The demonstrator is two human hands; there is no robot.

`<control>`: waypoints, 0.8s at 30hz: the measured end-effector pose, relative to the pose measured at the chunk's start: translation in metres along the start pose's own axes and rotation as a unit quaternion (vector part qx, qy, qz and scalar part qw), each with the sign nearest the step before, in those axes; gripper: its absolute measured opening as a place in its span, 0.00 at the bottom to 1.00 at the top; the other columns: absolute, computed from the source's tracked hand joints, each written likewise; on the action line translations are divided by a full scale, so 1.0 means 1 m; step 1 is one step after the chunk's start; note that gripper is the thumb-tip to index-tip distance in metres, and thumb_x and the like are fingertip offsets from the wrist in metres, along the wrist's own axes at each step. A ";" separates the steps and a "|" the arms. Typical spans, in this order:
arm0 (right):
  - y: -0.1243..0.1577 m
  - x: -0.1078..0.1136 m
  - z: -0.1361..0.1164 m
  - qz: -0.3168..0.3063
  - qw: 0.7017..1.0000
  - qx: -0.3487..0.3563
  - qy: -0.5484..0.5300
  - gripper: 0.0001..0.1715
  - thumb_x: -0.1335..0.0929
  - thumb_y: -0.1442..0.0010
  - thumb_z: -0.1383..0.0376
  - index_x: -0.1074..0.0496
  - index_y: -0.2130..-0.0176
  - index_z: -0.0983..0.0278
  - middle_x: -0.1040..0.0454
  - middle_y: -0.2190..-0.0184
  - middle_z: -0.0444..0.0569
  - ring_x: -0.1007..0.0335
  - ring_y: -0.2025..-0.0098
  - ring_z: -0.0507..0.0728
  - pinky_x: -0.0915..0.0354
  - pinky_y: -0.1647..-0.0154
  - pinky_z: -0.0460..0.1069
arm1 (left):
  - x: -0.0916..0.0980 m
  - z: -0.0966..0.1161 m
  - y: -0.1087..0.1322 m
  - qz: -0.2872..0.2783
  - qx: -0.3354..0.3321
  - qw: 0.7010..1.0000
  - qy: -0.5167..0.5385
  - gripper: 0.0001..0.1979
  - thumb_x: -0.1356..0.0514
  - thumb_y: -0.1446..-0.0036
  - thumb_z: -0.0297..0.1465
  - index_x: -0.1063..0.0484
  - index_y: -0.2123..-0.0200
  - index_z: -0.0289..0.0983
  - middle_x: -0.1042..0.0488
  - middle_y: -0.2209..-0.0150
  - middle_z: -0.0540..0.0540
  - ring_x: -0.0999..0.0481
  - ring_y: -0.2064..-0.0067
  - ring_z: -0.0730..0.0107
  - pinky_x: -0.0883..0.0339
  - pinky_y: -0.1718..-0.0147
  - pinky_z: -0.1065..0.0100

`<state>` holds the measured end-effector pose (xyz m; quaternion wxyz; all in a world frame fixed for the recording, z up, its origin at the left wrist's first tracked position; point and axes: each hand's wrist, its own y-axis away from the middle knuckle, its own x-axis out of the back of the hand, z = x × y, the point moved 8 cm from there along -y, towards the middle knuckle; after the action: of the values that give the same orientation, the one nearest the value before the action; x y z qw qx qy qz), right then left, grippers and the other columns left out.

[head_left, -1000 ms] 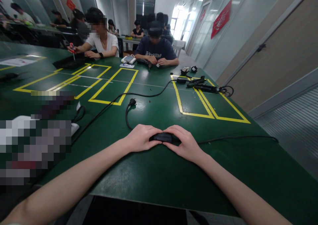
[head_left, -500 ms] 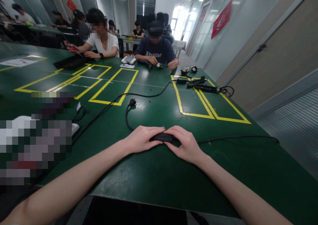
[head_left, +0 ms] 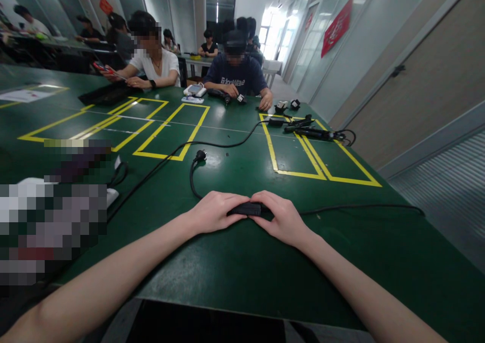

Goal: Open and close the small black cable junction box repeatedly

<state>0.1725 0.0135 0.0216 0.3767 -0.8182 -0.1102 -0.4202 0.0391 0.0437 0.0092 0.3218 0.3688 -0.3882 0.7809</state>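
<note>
A black power adapter point(head_left: 245, 209) lies flat on the green table near its front, between my two hands. My left hand point(head_left: 216, 211) grips its left end, fingers along the far side and thumb along the near side. At the right end, my right hand point(head_left: 279, 215) holds it the same way, and the fingertips of both hands almost meet over it. From the left end a short cord curves away to a black plug point(head_left: 200, 155). A thin black cable point(head_left: 359, 207) leads off to the right from behind my right hand. My palms hide both cord joints.
Another long cable point(head_left: 212, 145) crosses the table to a second adapter point(head_left: 278, 123) beside bundled black cords point(head_left: 314, 132). Yellow tape rectangles point(head_left: 178, 157) mark the tabletop. A blurred-out pile point(head_left: 64, 216) lies at left. Two people sit across, one near a drill point(head_left: 219, 95).
My hands keep the same grip on the adapter. Across the table, the dark-shirted person's hand has lowered slightly toward the tabletop. The view has shifted slightly.
</note>
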 end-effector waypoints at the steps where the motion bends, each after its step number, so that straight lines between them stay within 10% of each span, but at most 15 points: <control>1: 0.000 -0.001 0.001 -0.006 1.000 -0.001 0.001 0.09 0.31 0.33 0.66 0.30 0.52 0.60 0.21 0.57 0.52 0.22 0.56 0.60 0.25 0.58 0.53 | 0.001 -0.001 0.000 0.008 0.002 1.000 -0.008 0.21 0.38 0.31 0.38 0.30 0.39 0.37 0.19 0.46 0.40 0.17 0.49 0.58 0.24 0.49 0.63; 12: 0.000 0.001 -0.004 -0.004 0.998 0.036 0.050 0.11 0.32 0.33 0.67 0.29 0.50 0.62 0.19 0.58 0.54 0.20 0.58 0.60 0.24 0.58 0.53 | 0.007 0.007 0.001 0.041 -0.055 0.997 -0.019 0.18 0.44 0.27 0.40 0.28 0.42 0.36 0.19 0.47 0.40 0.17 0.48 0.59 0.25 0.48 0.62; 16: 0.004 0.007 -0.019 0.013 0.982 0.130 0.135 0.13 0.37 0.32 0.70 0.28 0.49 0.64 0.19 0.54 0.58 0.20 0.57 0.60 0.24 0.60 0.52 | 0.009 0.002 0.000 0.028 0.020 0.999 -0.020 0.30 0.39 0.35 0.51 0.27 0.42 0.35 0.18 0.52 0.39 0.17 0.53 0.56 0.24 0.53 0.61; 24: 0.011 0.011 -0.036 0.022 0.955 0.216 0.202 0.15 0.38 0.31 0.74 0.25 0.52 0.63 0.18 0.55 0.56 0.20 0.59 0.57 0.25 0.62 0.50 | -0.003 -0.004 -0.002 -0.077 0.111 0.989 0.067 0.21 0.50 0.26 0.41 0.20 0.55 0.38 0.16 0.62 0.47 0.18 0.62 0.65 0.31 0.64 0.69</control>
<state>0.1629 -0.0212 0.0380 0.5683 -0.6173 -0.1020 -0.5344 0.0407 0.0471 0.0058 0.3636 0.3776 -0.2472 0.8149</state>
